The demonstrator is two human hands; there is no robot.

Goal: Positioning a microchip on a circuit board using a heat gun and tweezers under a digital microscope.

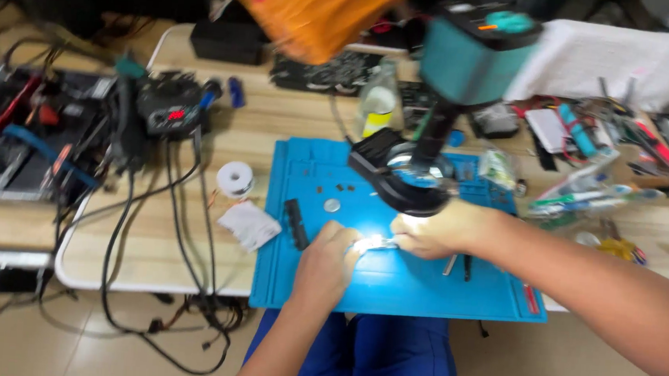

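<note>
mat (304, 288) on table (268, 120), microscope (442, 101) behind hands, solder spool (235, 179) left of mat

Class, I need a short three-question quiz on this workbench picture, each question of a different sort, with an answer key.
1. True or false: both hands, the left hand and the right hand, meet over the blue mat.
2. Which stands directly above the hands? A) microscope B) kettle C) desk fan
3. What round white thing lies on the table just left of the mat?

Key
1. True. They meet at a small brightly lit part, too washed out to identify.
2. A.
3. A spool of wire, with a white cloth below it.
</note>
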